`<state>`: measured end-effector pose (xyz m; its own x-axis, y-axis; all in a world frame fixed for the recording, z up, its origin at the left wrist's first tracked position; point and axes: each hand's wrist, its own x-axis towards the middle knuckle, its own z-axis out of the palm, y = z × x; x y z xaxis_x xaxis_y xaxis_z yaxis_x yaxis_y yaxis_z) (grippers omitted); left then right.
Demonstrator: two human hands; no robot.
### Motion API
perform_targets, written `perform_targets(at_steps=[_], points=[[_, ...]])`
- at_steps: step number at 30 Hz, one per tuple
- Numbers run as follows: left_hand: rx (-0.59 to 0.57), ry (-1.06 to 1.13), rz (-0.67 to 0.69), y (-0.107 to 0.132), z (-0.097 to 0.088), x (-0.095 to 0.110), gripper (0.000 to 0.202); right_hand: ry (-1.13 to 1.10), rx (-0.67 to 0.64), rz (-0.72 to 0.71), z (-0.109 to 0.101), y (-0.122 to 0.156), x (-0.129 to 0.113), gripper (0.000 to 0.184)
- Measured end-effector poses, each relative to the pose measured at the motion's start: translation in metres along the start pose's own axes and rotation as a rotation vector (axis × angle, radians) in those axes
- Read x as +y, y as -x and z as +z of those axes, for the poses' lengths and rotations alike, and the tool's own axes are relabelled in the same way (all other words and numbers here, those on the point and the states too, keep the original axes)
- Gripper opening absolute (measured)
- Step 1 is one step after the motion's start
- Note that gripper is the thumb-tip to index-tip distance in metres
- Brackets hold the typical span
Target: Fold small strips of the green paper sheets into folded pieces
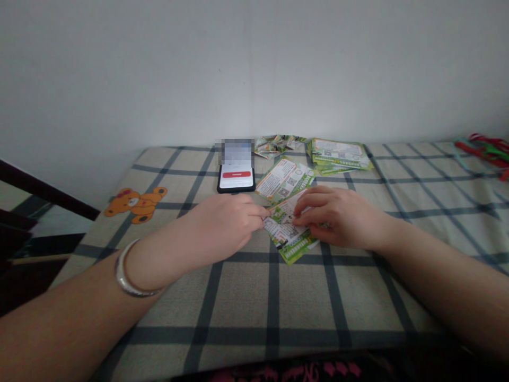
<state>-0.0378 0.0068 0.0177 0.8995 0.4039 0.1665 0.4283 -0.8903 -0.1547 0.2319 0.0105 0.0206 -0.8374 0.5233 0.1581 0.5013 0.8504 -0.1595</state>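
The printed card (pixel 289 243) lies on the surface (pixel 238 313) right under the fingers, its near corner turned toward the person, seemingly so that both hands can meet over its middle. The left hand (pixel 226 225) reaches in with its fingertips at the card's left edge, probably to steady it, while the right hand (pixel 344 218) has its fingers bent down onto the opposite side. Whether either set of fingers pinches the paper or only presses it cannot be told, since the left thumb and the card's right part are hidden. A crease or overlap crosses the card; one folded sheet or two is unclear. Another card (pixel 284 179) lies just beyond the fingers, partly covered. Farther off, a loose stack (pixel 340 151) and a jumbled pile (pixel 274 146) sit apart, perhaps to keep flat and folded pieces separate. The phone (pixel 237 183), beyond the left fingers, faces the person, presumably for viewing, its upper screen blurred out.
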Motion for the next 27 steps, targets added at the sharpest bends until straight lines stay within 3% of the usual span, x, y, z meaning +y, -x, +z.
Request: perform_targets(at_steps=[10,18,27], points=[[-0.014,0.12,-0.035,-0.002,-0.002,-0.007,0.029,-0.052,-0.009,-0.022,-0.001,0.002,0.005,0.029],[0.05,0.092,0.01,-0.003,0.003,-0.007,0.025,-0.037,-0.004,-0.052,0.0,0.002,0.009,0.026],[0.087,0.052,-0.055,-0.007,0.009,0.0,0.018,-0.114,0.092,-0.057,0.006,0.0,0.009,0.02]])
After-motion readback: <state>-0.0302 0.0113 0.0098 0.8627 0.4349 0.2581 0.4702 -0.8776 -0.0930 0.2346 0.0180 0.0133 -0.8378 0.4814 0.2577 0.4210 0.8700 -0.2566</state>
